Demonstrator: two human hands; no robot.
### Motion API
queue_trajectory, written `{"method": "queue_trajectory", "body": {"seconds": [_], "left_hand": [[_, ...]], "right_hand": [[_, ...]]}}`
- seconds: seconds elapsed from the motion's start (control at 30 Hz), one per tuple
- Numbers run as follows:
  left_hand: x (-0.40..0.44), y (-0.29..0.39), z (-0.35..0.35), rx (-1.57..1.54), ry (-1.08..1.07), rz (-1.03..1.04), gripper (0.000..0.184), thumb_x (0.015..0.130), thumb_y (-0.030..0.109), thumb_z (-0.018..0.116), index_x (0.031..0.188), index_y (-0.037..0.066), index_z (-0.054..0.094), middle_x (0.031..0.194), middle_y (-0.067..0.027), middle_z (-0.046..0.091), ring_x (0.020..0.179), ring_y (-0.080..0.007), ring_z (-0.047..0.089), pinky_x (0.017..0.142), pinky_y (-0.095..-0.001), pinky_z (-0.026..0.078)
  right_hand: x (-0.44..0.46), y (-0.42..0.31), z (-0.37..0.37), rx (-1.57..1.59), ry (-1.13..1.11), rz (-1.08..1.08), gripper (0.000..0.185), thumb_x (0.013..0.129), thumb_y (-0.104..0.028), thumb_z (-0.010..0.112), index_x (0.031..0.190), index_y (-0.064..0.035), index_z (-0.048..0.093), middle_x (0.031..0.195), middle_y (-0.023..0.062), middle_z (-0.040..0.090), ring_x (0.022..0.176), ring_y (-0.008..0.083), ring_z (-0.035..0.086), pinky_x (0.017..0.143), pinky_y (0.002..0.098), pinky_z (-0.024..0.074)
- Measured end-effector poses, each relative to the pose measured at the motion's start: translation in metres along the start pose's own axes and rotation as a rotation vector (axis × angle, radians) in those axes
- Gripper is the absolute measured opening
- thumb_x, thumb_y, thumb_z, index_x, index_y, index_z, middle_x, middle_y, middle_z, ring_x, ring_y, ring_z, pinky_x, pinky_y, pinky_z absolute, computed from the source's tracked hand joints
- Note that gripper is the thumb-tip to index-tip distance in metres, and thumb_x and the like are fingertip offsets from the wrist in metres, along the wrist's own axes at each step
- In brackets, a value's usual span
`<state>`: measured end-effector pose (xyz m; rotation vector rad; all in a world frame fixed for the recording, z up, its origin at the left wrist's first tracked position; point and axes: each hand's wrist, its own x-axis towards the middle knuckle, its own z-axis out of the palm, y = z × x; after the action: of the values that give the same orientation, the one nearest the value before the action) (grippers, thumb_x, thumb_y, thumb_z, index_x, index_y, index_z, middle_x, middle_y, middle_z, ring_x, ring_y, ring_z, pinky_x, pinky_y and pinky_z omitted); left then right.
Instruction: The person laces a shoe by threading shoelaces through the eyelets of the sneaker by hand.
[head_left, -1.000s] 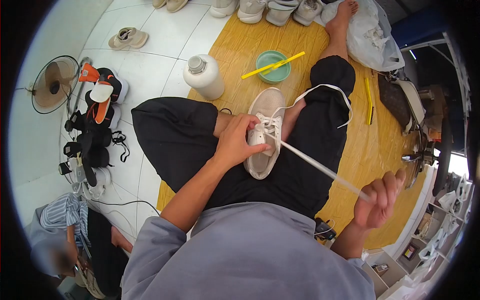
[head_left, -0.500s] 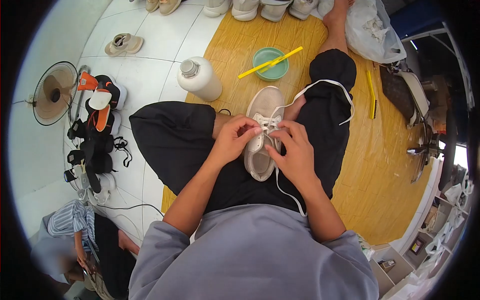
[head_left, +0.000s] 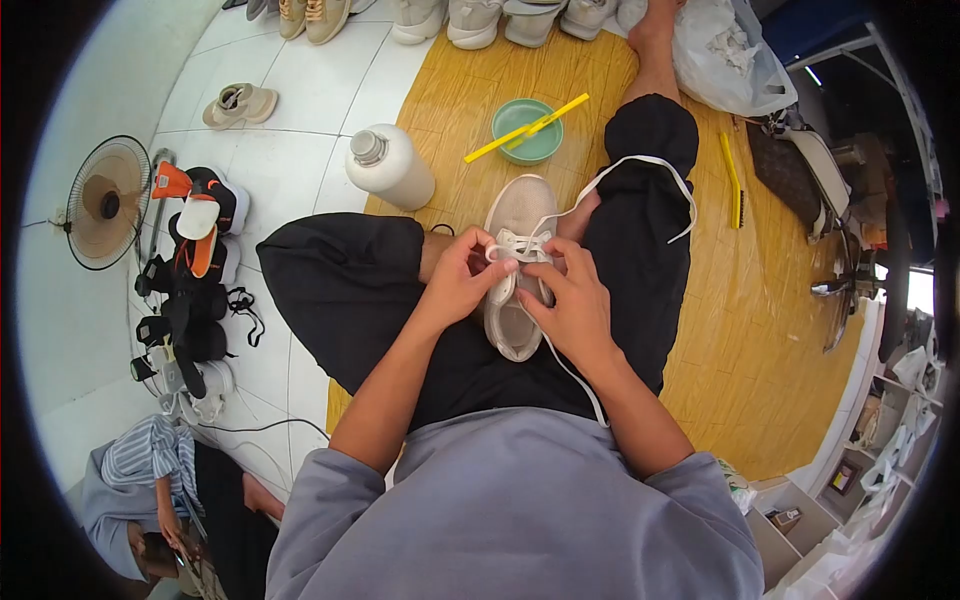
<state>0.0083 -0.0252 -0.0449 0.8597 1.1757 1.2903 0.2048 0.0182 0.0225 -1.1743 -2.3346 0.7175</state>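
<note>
A light beige sneaker rests between my legs, toe pointing away from me. Its white shoelace is partly threaded; one long end trails over my right trouser leg, another hangs toward my shirt. At the left eyelets, my left hand is closed, thumb and index finger pinching the lace. My right hand bends around the right side of the opening, its thumb inside by the tongue and its index finger near my left thumb. The fingertips partly hide the eyelets.
A white bottle, a green bowl with a yellow brush across it, and another yellow brush are on the floor. Shoes line the left side near a fan. A seated person is at lower left.
My right index finger has moved left across the laces toward my left thumb, and a lace loop now shows by my left fingers. The whole view has shifted slightly.
</note>
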Motion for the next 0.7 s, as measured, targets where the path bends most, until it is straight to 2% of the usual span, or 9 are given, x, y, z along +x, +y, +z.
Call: {"method": "queue_trajectory", "body": {"seconds": [0.1,0.2,0.3,0.4,0.5,0.6,0.63,0.7], "left_hand": [[0.001,0.011,0.007,0.245,0.158,0.111,0.016,0.097,0.010,0.080,0.101,0.005,0.065,0.087,0.0051,0.064,0.075,-0.0034,0.056,0.064,-0.0221,0.047],[-0.001,0.022,-0.004,0.438,0.132,0.164,0.011,0.099,0.009,0.077,0.092,0.004,0.069,0.092,0.0031,0.065,0.078,-0.0061,0.059,0.068,-0.0227,0.048],[-0.004,0.024,-0.008,0.067,-0.074,-0.029,0.027,0.106,0.018,0.068,0.083,0.004,0.070,0.100,0.0019,0.063,0.090,-0.0099,0.060,0.082,-0.0259,0.049],[-0.004,0.031,-0.017,-0.206,-0.294,-0.155,0.041,0.112,0.030,0.057,0.082,0.004,0.069,0.105,0.0004,0.061,0.102,-0.0118,0.058,0.097,-0.0280,0.044],[-0.001,0.029,-0.018,-0.096,-0.235,-0.249,0.054,0.115,0.040,0.049,0.075,0.006,0.060,0.101,-0.0037,0.063,0.102,-0.0155,0.058,0.101,-0.0314,0.041],[0.002,0.016,-0.017,-0.112,-0.174,-0.221,0.035,0.107,0.032,0.066,0.084,0.007,0.058,0.113,-0.0032,0.059,0.106,-0.0161,0.056,0.102,-0.0316,0.042],[0.000,0.014,-0.014,-0.052,-0.211,-0.143,0.030,0.101,0.030,0.074,0.089,0.008,0.058,0.116,-0.0040,0.056,0.108,-0.0164,0.055,0.102,-0.0313,0.042],[-0.005,0.012,-0.005,0.067,-0.286,0.010,0.036,0.090,0.027,0.088,0.099,0.009,0.059,0.121,-0.0054,0.052,0.111,-0.0172,0.053,0.101,-0.0306,0.043]], "right_hand": [[0.001,0.000,0.002,-0.005,-0.006,-0.001,0.028,0.078,-0.020,0.086,0.102,-0.0101,0.078,0.123,0.0085,0.060,0.113,0.0303,0.062,0.086,0.0416,0.0570],[0.002,0.002,0.005,0.002,0.016,0.002,0.028,0.076,-0.020,0.087,0.100,-0.0099,0.078,0.122,0.0085,0.059,0.112,0.0302,0.062,0.089,0.0417,0.0556],[0.002,0.002,0.007,0.011,0.017,0.032,0.026,0.075,-0.020,0.088,0.098,-0.0095,0.078,0.123,0.0092,0.059,0.113,0.0312,0.061,0.092,0.0430,0.0534],[0.002,0.005,0.012,0.042,0.043,0.004,0.025,0.077,-0.018,0.087,0.098,-0.0084,0.078,0.123,0.0111,0.059,0.116,0.0338,0.059,0.097,0.0443,0.0506],[0.002,0.010,0.016,0.129,0.024,-0.003,0.019,0.083,-0.015,0.083,0.098,-0.0064,0.077,0.127,0.0145,0.057,0.117,0.0356,0.057,0.099,0.0443,0.0482],[0.000,0.014,0.014,0.318,-0.020,0.070,0.013,0.091,-0.014,0.078,0.100,-0.0049,0.074,0.132,0.0161,0.053,0.117,0.0341,0.057,0.101,0.0416,0.0469],[0.000,0.018,0.011,0.393,-0.078,0.116,0.013,0.093,-0.014,0.077,0.101,-0.0046,0.073,0.134,0.0159,0.052,0.119,0.0332,0.057,0.102,0.0411,0.0462],[-0.001,0.026,0.001,0.542,-0.194,0.211,0.012,0.098,-0.015,0.073,0.103,-0.0039,0.071,0.138,0.0155,0.050,0.122,0.0316,0.055,0.104,0.0400,0.0448]]}}
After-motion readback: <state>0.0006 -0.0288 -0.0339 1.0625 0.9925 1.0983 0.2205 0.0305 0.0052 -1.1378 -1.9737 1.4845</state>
